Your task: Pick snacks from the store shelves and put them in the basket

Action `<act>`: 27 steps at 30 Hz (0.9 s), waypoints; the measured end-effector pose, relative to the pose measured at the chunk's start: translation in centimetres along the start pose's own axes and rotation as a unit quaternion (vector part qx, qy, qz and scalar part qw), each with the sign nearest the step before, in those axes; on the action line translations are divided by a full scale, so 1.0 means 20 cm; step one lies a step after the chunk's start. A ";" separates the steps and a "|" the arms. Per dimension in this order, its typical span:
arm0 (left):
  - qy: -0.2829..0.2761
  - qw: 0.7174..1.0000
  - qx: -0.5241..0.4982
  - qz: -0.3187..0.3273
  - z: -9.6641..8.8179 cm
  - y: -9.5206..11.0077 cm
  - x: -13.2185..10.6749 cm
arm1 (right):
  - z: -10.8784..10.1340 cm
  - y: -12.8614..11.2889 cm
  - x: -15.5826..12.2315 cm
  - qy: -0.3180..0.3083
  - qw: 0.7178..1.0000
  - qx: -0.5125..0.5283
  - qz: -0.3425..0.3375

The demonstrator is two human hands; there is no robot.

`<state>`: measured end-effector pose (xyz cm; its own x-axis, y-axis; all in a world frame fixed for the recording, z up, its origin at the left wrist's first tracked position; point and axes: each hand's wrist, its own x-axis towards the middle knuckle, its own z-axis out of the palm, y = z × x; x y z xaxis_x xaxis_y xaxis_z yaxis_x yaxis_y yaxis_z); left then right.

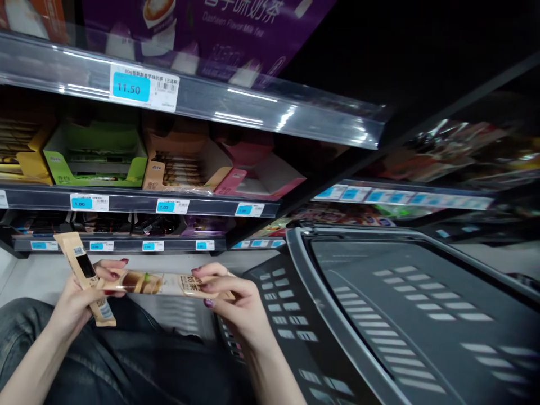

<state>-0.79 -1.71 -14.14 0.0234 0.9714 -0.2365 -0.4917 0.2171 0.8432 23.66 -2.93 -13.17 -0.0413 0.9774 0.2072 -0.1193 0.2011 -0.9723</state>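
Note:
My left hand (73, 304) is closed on a tan stick sachet (71, 253), which stands tilted with its printed back and barcode showing. Its fingers also pinch the left end of a second stick sachet, a milk tea stick (145, 282) lying level with its picture side up. My right hand (238, 298) grips the right end of that second stick between thumb and fingers. Both hands are above my lap, in front of the low shelves. Facing them is an orange-brown display box (179, 183) with several similar sachets in it.
Beside that box stand a green box (93, 181), a yellow box (34, 163) and a pink box (261, 188). Above juts a shelf edge (253, 107) with a price tag (144, 89). A large grey shopping basket (307, 270) stands close to my right arm.

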 end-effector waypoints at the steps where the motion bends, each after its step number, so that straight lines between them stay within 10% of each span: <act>1: -0.011 1.000 0.014 0.022 0.00 0.00 0.00 | -0.01 -0.01 0.00 -0.013 0.999 -0.033 -0.015; 12: -0.026 0.993 0.085 0.075 -0.04 -0.02 0.01 | -0.04 -0.05 0.00 -0.015 0.995 -0.093 -0.022; 27: 0.022 0.994 0.031 -0.098 0.01 -0.02 0.01 | 0.02 0.07 0.04 0.084 0.980 0.080 0.160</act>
<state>-0.45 -1.56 -14.56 0.0756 0.9050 -0.4186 -0.4270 0.4088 0.8066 23.14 -1.90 -14.38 0.0607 0.9883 -0.1399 -0.2816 -0.1175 -0.9523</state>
